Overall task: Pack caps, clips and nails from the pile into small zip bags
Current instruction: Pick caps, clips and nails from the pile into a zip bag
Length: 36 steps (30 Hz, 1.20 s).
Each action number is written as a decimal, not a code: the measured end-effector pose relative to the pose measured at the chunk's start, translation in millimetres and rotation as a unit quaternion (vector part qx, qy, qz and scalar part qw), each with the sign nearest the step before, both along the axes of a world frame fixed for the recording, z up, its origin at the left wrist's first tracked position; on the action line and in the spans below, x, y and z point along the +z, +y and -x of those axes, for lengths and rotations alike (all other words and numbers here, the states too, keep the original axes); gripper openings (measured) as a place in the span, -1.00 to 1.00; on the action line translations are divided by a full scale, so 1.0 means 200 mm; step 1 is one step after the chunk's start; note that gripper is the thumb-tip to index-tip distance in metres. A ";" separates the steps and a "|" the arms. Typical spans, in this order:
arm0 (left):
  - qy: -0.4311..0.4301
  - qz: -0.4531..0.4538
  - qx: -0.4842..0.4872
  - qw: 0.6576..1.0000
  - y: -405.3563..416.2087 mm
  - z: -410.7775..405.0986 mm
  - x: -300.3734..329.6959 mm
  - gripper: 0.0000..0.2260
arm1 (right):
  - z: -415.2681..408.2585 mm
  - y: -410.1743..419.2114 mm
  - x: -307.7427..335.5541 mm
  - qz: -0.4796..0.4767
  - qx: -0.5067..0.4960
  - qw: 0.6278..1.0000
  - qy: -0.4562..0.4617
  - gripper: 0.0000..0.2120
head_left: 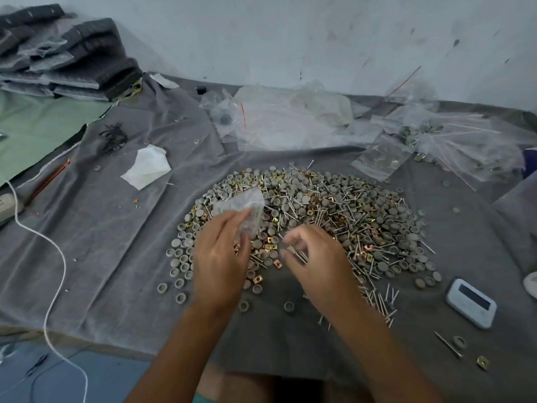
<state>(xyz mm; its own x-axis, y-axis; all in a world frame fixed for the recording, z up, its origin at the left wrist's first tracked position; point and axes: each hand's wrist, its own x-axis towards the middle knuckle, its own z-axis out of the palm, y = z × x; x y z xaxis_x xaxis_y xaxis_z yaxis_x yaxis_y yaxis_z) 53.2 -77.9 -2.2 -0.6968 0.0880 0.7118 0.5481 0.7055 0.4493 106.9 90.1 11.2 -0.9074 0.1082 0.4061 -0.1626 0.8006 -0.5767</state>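
Note:
A wide pile (334, 210) of grey round caps, brass square clips and thin steel nails lies on the grey cloth (116, 242). My left hand (220, 257) hovers over the pile's near left part and pinches a small clear zip bag (244, 206) that sticks up past its fingers. To its right, my right hand (316, 257) is blurred, with its fingers curled over the near middle of the pile; several nails (300, 257) seem to lie under its fingertips. Whether it holds them is unclear.
Empty and filled clear bags (377, 158) lie heaped at the back and right. A white tissue (148, 167) lies at left, a white cord (55, 257) runs down the left side, and a small white device (470, 302) sits at right. Dark folded stacks (66, 56) fill the far left corner.

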 end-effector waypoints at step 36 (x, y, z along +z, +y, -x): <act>0.026 0.079 -0.041 0.996 -0.05 0.09 -0.30 -0.70 | 0.15 -0.23 -0.08 0.158 0.020 0.984 -0.075 -0.92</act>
<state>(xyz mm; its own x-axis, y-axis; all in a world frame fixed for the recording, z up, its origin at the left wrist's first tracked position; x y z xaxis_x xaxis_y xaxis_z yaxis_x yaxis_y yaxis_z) 35.9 -88.3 -62.2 -0.6454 0.2569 0.7194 0.6260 0.7175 0.3055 77.6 44.2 -5.7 -0.9607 0.1713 0.2184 -0.0834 0.5723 -0.8158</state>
